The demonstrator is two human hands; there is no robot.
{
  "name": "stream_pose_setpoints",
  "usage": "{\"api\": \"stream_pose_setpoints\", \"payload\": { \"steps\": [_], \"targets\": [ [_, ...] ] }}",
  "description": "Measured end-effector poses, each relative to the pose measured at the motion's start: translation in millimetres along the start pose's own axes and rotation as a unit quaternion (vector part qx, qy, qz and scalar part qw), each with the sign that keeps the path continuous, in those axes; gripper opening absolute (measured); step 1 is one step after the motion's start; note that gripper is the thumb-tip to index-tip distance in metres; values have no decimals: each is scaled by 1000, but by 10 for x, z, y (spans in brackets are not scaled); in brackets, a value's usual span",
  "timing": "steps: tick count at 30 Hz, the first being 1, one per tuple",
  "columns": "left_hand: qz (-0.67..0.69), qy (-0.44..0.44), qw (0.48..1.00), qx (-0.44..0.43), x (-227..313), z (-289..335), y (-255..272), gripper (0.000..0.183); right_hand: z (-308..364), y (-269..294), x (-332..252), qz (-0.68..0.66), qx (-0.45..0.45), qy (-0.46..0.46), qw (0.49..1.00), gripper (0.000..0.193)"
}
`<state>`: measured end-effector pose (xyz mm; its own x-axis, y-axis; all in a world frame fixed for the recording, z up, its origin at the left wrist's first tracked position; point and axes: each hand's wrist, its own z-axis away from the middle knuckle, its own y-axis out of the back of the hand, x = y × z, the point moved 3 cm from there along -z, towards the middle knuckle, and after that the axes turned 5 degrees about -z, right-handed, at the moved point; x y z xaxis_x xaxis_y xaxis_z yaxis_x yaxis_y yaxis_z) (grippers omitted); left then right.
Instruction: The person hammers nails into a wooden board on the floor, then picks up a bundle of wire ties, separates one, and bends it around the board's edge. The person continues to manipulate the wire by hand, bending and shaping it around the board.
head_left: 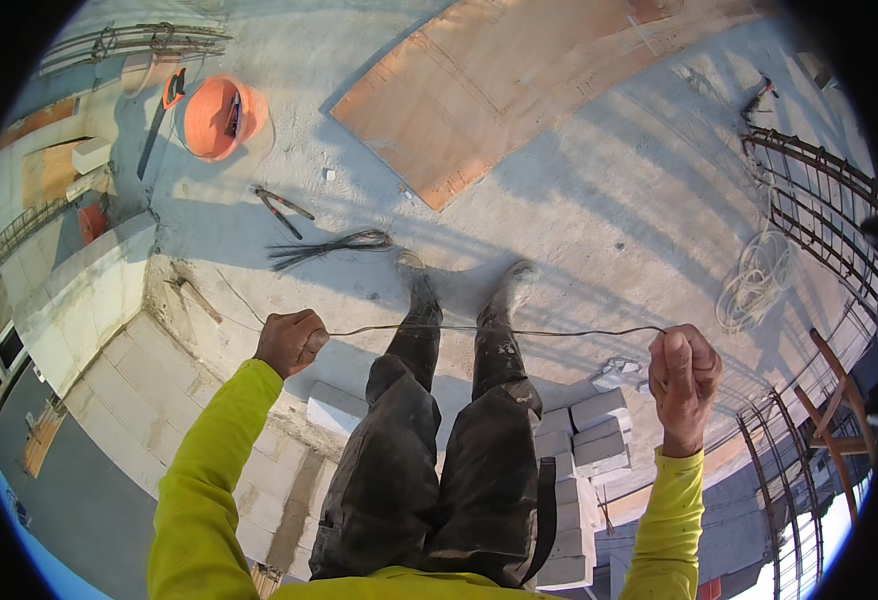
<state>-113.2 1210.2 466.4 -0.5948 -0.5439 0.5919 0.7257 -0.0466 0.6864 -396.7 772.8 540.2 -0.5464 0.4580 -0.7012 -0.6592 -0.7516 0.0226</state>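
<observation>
A thin dark wire runs across in front of my legs, stretched between my two fists. My left hand is closed round its left end, and a thin tail seems to stick out past that fist. At the other end my right hand grips the wire with the thumb on top. Beyond the wire, on the concrete floor, lies a bundle of cut tie wires, looped at one end. Just past that bundle rests a pair of pincers with its handles spread.
An orange bucket stands at the far left beside a handsaw. A plywood sheet lies ahead. On the right are a coil of pale hose or cable and rebar cages. Light blocks are stacked near my right leg.
</observation>
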Motion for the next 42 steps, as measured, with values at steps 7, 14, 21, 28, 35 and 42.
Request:
{"api": "stream_pose_setpoints", "payload": {
  "steps": [7,14,21,28,35,42],
  "targets": [
    [17,128,984,123,-477,39,195,40,864,-810,540,282,-662,5,695,41],
    [24,137,986,91,-307,172,-223,48,236,-18,-167,-3,-52,73,996,26],
    [59,91,990,94,13,100,-302,47,158,1210,426,-18,232,67,970,38],
    [-93,315,940,94,-641,65,53,42,671,233,688,391,-340,-186,835,44],
    [-53,203,976,53,-620,350,-215,31,320,20,-681,-289,-123,185,931,33],
    [58,103,991,68,178,336,-913,36,-63,905,6,-376,275,246,850,32]
  ]
}}
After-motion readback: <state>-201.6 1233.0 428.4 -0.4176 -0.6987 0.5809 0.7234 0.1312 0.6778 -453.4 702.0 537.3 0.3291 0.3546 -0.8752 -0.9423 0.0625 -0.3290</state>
